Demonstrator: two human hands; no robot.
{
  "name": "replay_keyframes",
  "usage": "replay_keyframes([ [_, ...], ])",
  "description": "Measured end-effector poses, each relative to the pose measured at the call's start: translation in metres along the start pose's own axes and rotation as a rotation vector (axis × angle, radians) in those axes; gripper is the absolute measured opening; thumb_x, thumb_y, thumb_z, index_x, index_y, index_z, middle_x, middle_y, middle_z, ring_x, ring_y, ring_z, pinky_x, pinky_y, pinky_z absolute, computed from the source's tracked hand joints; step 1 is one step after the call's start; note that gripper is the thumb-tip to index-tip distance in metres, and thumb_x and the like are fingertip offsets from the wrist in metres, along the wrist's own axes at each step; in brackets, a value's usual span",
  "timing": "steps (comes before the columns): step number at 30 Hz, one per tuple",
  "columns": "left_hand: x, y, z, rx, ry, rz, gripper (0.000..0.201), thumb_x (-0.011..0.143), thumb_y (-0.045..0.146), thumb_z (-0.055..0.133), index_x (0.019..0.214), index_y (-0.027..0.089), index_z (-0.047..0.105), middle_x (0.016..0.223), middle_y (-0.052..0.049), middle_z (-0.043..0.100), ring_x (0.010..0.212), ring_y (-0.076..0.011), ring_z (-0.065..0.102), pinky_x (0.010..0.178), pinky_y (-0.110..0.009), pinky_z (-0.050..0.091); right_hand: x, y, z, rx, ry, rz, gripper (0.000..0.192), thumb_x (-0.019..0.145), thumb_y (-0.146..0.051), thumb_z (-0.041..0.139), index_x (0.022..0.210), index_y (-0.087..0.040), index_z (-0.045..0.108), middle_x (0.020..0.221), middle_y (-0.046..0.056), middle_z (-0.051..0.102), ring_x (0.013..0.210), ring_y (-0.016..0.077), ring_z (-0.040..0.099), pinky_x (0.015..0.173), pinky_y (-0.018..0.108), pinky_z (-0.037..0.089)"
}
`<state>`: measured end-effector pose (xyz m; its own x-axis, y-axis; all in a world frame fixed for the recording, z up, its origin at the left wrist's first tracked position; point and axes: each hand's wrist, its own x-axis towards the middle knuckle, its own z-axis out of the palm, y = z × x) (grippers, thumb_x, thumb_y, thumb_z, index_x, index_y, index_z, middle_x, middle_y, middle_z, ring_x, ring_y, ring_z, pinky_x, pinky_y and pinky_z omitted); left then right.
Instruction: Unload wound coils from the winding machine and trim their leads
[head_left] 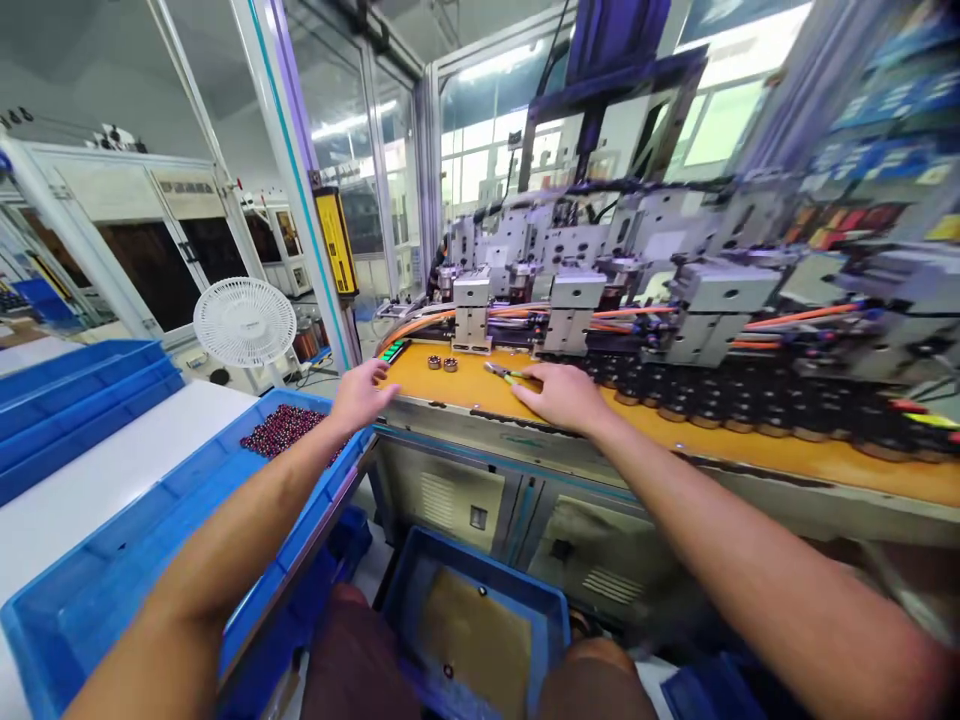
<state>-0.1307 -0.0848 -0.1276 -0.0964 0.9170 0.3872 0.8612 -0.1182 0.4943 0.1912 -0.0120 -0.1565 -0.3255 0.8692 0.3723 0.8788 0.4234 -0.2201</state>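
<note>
Knees and an empty blue bin (pixel 480 620) sit low in frame; above them, on the orange table (pixel 750 445), the right hand (pixel 562 395) lies flat, fingers spread, its fingertips touching pliers (pixel 501 373) pointing left toward the loosely open, empty left hand (pixel 364 393).

Orange-yellow bench (pixel 675 425) – blue tray (pixel 112 580) holding dark red coils (pixel 283 428); white fan (pixel 244 322), grey machine blocks (pixel 574 300), orange hoses (pixel 802 317), green-handled pliers (pixel 504 374)
</note>
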Motion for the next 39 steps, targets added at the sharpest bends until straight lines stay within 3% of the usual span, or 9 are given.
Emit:
replay_keyframes([
  [4, 0.052, 0.052, 0.051, 0.07, -0.07, 0.103, 0.035, 0.093, 0.035, 0.061, 0.123, 0.017, 0.06, 0.128, -0.011, 0.061, 0.11, -0.0244, 0.062, 0.093, -0.047, 0.054, -0.003, -0.001, -0.004, 0.025, 0.009, -0.031, 0.039, 0.092, -0.039, 0.054, 0.113, -0.011, 0.071, 0.114, 0.015, 0.072, 0.102, 0.0257, 0.067, 0.088, 0.033, 0.049],
  [7, 0.069, 0.067, 0.072, 0.094, -0.099, 0.129, 0.034, 0.093, 0.034, 0.06, 0.123, 0.017, 0.059, 0.128, -0.011, 0.061, 0.11, -0.0239, 0.062, 0.092, -0.046, 0.054, -0.002, -0.001, -0.005, 0.033, 0.01, -0.048, 0.035, 0.096, -0.04, 0.055, 0.112, -0.013, 0.069, 0.112, 0.012, 0.071, 0.102, 0.0217, 0.066, 0.092, 0.037, 0.05],
  [10, 0.07, 0.07, 0.077, 0.097, -0.121, 0.134, 0.034, 0.094, 0.034, 0.06, 0.123, 0.018, 0.059, 0.126, -0.01, 0.061, 0.108, -0.0233, 0.063, 0.091, -0.046, 0.055, 0.001, 0.0, -0.003, 0.043, 0.009, -0.048, 0.034, 0.097, -0.044, 0.056, 0.112, -0.015, 0.066, 0.112, 0.008, 0.069, 0.102, 0.0199, 0.065, 0.094, 0.041, 0.05],
  [17, 0.042, 0.053, 0.065, 0.061, -0.036, 0.027, 0.039, 0.093, 0.035, 0.061, 0.127, 0.017, 0.057, 0.131, -0.011, 0.059, 0.112, -0.0255, 0.061, 0.093, -0.048, 0.054, 0.005, 0.005, 0.004, 0.114, 0.012, -0.057, 0.036, 0.088, -0.043, 0.061, 0.107, -0.016, 0.072, 0.108, 0.01, 0.073, 0.1, 0.0249, 0.067, 0.088, 0.035, 0.049],
  [21, 0.038, 0.044, 0.061, -0.034, 0.004, -0.089, 0.039, 0.093, 0.035, 0.061, 0.126, 0.017, 0.057, 0.125, -0.01, 0.062, 0.105, -0.0232, 0.064, 0.088, -0.045, 0.056, 0.005, 0.006, 0.005, 0.118, 0.022, -0.068, 0.037, 0.086, -0.043, 0.058, 0.107, -0.017, 0.074, 0.109, 0.01, 0.074, 0.1, 0.0266, 0.067, 0.083, 0.032, 0.049],
  [27, 0.037, 0.048, 0.062, -0.153, 0.086, -0.194, 0.037, 0.093, 0.034, 0.061, 0.125, 0.016, 0.057, 0.124, -0.01, 0.062, 0.104, -0.0228, 0.064, 0.087, -0.045, 0.056, 0.002, 0.005, 0.006, 0.081, 0.028, -0.078, 0.039, 0.086, -0.042, 0.057, 0.109, -0.015, 0.074, 0.112, 0.01, 0.073, 0.1, 0.0271, 0.068, 0.083, 0.032, 0.05],
  [33, 0.03, 0.038, 0.026, -0.294, 0.233, -0.332, 0.038, 0.093, 0.034, 0.061, 0.126, 0.017, 0.057, 0.127, -0.011, 0.061, 0.109, -0.0245, 0.063, 0.091, -0.047, 0.055, 0.003, 0.009, 0.011, 0.074, 0.038, -0.079, 0.039, 0.085, -0.044, 0.057, 0.108, -0.017, 0.075, 0.112, 0.01, 0.074, 0.1, 0.0268, 0.068, 0.085, 0.032, 0.05],
  [36, 0.007, 0.026, 0.003, -0.433, 0.29, -0.372, 0.037, 0.093, 0.034, 0.06, 0.126, 0.017, 0.057, 0.126, -0.01, 0.061, 0.106, -0.0236, 0.064, 0.088, -0.045, 0.056, 0.003, 0.01, 0.015, 0.085, 0.055, -0.094, 0.04, 0.084, -0.044, 0.056, 0.107, -0.017, 0.075, 0.112, 0.01, 0.074, 0.1, 0.0269, 0.069, 0.086, 0.033, 0.051],
  [39, -0.048, 0.019, -0.005, -0.613, 0.323, -0.378, 0.038, 0.092, 0.03, 0.062, 0.126, 0.017, 0.055, 0.12, -0.009, 0.063, 0.097, -0.0205, 0.066, 0.082, -0.04, 0.058, 0.003, 0.011, 0.017, 0.089, 0.09, -0.128, 0.037, 0.082, -0.043, 0.057, 0.101, -0.017, 0.076, 0.107, 0.01, 0.075, 0.097, 0.0273, 0.07, 0.084, 0.034, 0.053],
])
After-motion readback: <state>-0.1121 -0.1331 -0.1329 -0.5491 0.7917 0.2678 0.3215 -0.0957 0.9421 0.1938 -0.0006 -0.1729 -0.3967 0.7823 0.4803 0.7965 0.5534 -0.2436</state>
